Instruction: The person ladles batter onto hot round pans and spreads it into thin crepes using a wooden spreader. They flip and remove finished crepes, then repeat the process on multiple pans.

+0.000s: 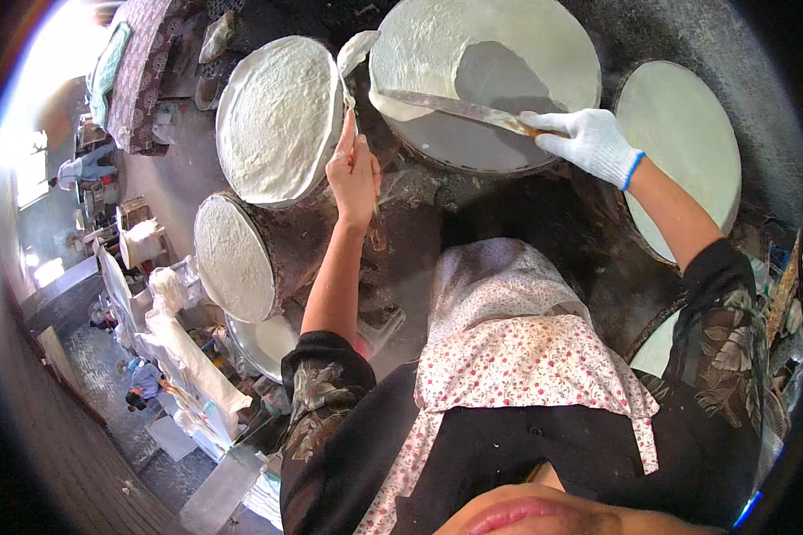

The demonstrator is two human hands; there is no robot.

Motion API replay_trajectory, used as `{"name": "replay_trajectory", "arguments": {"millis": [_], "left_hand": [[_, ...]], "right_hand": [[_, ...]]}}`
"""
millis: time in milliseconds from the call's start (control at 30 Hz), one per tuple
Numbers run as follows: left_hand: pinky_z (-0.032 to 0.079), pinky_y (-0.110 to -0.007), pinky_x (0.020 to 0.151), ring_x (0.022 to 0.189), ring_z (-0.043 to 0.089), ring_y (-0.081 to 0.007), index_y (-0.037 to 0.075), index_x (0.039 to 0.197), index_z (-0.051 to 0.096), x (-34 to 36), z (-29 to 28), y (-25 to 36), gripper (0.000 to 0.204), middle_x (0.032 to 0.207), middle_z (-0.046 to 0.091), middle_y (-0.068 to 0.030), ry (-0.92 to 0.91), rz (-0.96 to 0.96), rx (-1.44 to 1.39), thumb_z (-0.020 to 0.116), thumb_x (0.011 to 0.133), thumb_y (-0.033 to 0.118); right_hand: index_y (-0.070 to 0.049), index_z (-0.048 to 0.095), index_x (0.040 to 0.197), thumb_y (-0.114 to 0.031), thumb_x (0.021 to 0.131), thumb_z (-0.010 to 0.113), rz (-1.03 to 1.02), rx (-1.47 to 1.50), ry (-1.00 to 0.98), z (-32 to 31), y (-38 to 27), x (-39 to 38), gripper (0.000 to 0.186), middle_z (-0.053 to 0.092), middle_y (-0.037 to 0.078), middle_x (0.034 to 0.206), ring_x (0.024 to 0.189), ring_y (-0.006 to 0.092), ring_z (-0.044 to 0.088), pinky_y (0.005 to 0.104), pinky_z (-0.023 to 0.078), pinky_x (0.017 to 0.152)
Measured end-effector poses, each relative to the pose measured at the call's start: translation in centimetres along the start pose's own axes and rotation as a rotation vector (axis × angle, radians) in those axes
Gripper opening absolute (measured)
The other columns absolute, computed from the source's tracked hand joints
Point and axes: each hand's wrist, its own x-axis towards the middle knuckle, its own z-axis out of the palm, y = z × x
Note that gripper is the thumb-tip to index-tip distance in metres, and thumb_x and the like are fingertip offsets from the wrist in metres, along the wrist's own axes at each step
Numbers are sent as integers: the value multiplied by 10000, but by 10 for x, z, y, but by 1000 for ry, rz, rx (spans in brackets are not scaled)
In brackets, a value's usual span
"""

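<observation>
My bare left hand (354,174) grips a long-handled spatula (376,234) upright, its top coated in white batter (357,49), at the right edge of a round griddle (277,120) covered with a rough white sheet. My right hand (589,143), in a white glove with a blue cuff, holds a long flat blade (455,109) by its handle. The blade lies across the upper middle griddle (509,36), whose white layer leaves a grey patch bare around the blade.
More round griddles with pale tops stand at right (678,152), lower left (232,254) and behind my arms. Far left are cloth-draped racks (187,348), a patterned cloth (143,62), a person bending (85,169) and another person in blue (143,379). My floral apron (531,357) hangs below.
</observation>
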Motion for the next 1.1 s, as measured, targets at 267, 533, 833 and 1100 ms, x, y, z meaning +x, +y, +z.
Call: {"name": "replay_trajectory", "arguments": {"millis": [267,533,833,1100], "left_hand": [[372,-231,499,553,412,-24,136,1605,516,-47,-1,-15,509,634,460,69,43,24,209,532,1100,81],[392,-221,508,561,431,-25,111,1599,519,-122,-30,-6,535,661,455,74,-108,-29,272,528,1073,10],[373,-239,407,470,472,-96,91,1699,256,-95,-113,92,557,688,556,-50,-224,502,-362,391,1158,88],[384,-255,422,461,408,-96,150,1723,182,-125,-189,94,568,677,455,-51,-209,280,-425,358,1184,173]], "right_hand": [[-329,710,1387,-515,1016,624,-40,85,175,17,3,22,423,776,110,1161,991,353,754,419,587,876],[-219,697,1416,-275,1010,705,73,315,181,34,-17,-94,410,738,68,1331,1140,229,738,327,565,991],[-270,332,1695,41,965,494,-76,1549,294,134,-180,-60,810,504,-19,1631,703,33,509,228,518,643],[-281,290,1668,-142,1012,488,447,670,639,191,-291,121,699,713,325,971,890,513,704,604,538,807]]}}
